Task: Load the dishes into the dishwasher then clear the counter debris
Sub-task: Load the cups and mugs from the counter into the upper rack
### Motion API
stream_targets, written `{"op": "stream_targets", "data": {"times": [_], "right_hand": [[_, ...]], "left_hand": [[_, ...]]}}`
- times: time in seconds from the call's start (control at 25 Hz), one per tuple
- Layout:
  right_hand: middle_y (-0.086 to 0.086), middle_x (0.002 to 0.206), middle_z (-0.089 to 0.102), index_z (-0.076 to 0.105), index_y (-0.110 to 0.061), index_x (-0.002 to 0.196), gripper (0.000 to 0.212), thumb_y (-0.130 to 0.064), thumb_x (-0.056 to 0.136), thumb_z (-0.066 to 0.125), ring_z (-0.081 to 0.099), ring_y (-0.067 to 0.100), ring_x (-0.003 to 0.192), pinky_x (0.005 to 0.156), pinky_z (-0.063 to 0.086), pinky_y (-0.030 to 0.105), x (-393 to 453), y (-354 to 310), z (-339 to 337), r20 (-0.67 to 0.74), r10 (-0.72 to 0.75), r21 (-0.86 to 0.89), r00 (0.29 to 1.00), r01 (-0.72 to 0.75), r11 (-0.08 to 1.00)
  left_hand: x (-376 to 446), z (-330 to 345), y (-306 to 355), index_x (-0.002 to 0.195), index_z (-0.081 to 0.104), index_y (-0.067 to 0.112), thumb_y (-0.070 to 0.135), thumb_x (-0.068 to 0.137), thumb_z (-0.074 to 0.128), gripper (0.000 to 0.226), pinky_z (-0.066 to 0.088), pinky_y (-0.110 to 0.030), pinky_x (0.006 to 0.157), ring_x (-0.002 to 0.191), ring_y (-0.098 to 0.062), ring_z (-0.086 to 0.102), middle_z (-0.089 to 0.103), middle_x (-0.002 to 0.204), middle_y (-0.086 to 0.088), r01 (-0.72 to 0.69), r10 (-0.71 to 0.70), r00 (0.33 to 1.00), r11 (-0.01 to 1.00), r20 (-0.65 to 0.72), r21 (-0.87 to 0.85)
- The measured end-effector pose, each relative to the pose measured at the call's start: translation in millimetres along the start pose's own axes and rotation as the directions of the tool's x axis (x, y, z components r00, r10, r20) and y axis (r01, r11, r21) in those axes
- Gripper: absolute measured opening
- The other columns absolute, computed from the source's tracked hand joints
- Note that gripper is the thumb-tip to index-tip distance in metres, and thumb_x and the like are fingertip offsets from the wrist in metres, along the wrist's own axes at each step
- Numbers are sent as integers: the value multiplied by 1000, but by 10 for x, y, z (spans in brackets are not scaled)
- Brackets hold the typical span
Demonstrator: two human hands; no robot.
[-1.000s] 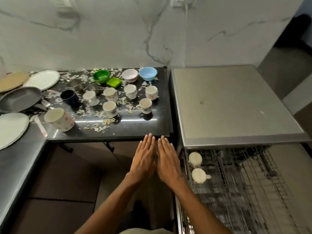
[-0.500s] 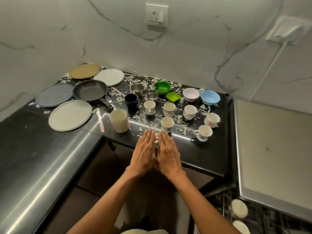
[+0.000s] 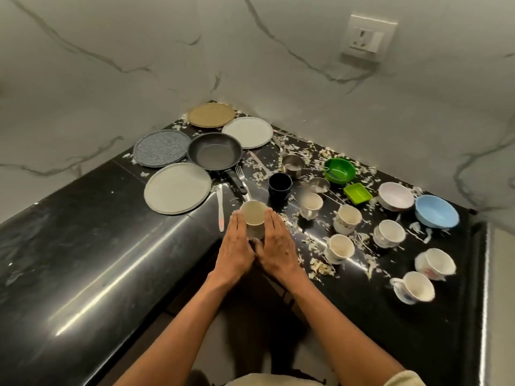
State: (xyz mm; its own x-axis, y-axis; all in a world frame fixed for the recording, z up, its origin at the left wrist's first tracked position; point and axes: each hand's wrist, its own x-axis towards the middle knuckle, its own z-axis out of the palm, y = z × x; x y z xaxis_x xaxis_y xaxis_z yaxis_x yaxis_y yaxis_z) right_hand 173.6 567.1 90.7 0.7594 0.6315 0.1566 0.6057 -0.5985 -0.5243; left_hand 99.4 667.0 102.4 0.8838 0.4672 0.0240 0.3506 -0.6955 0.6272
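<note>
A tall cream mug [image 3: 253,217] stands on the black counter [image 3: 83,235] near the inner corner edge. My left hand [image 3: 235,247] lies flat against its left side and my right hand [image 3: 276,246] flat against its right side, fingers straight; neither hand curls around it. To the right stand several floral teacups [image 3: 338,247], a navy cup [image 3: 280,186], two steel cups [image 3: 292,165], a green bowl [image 3: 340,170], a green square dish [image 3: 357,193], a white bowl [image 3: 395,196] and a blue bowl [image 3: 436,215]. White shredded debris [image 3: 320,267] is scattered among them.
Behind the mug lie a dark frying pan [image 3: 214,151], several plates including a large pale one [image 3: 177,188], a fork [image 3: 241,178] and a white utensil [image 3: 220,210]. Marble walls close the corner; a wall socket [image 3: 367,37] sits high right. The dishwasher's steel top [image 3: 501,274] shows at the right edge.
My view swung left from the open dishwasher rack to the counter corner. Both hands moved forward over the counter and parted, ending on either side of the cream mug.
</note>
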Motion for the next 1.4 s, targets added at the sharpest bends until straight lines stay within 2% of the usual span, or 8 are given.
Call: {"op": "stream_targets", "data": {"times": [0.2, 0.32, 0.52, 0.76, 0.96, 1.08, 1.2, 1.4], "right_hand": [[23, 148, 37, 23, 4, 152, 89, -26, 83, 71, 40, 35, 136, 116, 34, 40, 427, 20, 90, 59, 13, 31, 998, -15, 999], [19, 136, 43, 28, 5, 149, 97, -36, 75, 74, 47, 32, 121, 101, 47, 40, 558, 94, 150, 98, 12, 23, 995, -14, 1000], [6, 116, 44, 40, -9, 138, 91, -49, 64, 72, 52, 25, 100, 76, 51, 36, 699, 183, 165, 96, -12, 82, 995, 4, 997], [0, 109, 51, 51, -12, 125, 83, -54, 60, 80, 52, 13, 93, 76, 41, 21, 684, 293, 20, 22, -17, 226, 1000, 11, 974], [-4, 112, 54, 53, -13, 125, 83, -46, 56, 88, 56, 11, 97, 77, 46, 18, 523, 407, -159, 14, 69, 375, 997, -70, 924], [-3, 115, 57, 54, -13, 126, 80, -28, 59, 94, 58, 7, 98, 68, 49, 10, 406, 435, -275, 77, 208, 530, 975, -217, 820], [4, 116, 60, 54, -10, 123, 78, -17, 56, 93, 63, 14, 98, 65, 55, 18, 173, 436, -377, 146, 315, 740, 938, -315, 594], [15, 117, 63, 54, -8, 123, 73, -11, 56, 82, 68, 33, 104, 82, 61, 48, -360, 450, -465, 213, 435, 857, 875, -381, 348]], "left_hand": [[242, -65, -48, 144, 44, 16, 10, 87, 49, 57, 47, -26, 102, 119, -20, 59, 61, 130, -4, 73, -86, 994, 981, -64, -178], [278, -93, 24, 139, 50, 5, -4, 85, 51, 54, 37, 1, 84, 111, -25, 62, 65, 123, -12, 142, -165, 980, 972, -110, -188], [309, -29, 24, 142, 50, 3, -14, 87, 47, 58, 25, 10, 85, 119, -21, 57, 63, 128, -15, 172, -224, 958, 948, -180, -267], [349, 31, -28, 137, 58, 16, 3, 99, 50, 42, 40, 0, 90, 111, -3, 56, 63, 120, 8, 245, -309, 947, 869, -86, -430], [344, 79, -89, 137, 56, 13, 11, 103, 49, 35, 52, -13, 81, 109, -9, 62, 63, 130, -6, 355, -413, 905, 597, 103, -719], [277, 72, -70, 139, 52, 21, 12, 103, 49, 38, 60, -30, 80, 109, -24, 64, 60, 129, -10, 378, -366, 902, 408, 230, -831], [180, 81, -38, 141, 47, 26, 17, 101, 53, 41, 56, -57, 89, 115, -38, 61, 57, 130, -12, 448, -287, 881, 259, 375, -855], [-62, 112, 68, 131, 56, 14, 23, 93, 65, 39, 57, -51, 88, 113, -37, 65, 64, 125, -19, 548, -183, 836, 215, 518, -808]]}}
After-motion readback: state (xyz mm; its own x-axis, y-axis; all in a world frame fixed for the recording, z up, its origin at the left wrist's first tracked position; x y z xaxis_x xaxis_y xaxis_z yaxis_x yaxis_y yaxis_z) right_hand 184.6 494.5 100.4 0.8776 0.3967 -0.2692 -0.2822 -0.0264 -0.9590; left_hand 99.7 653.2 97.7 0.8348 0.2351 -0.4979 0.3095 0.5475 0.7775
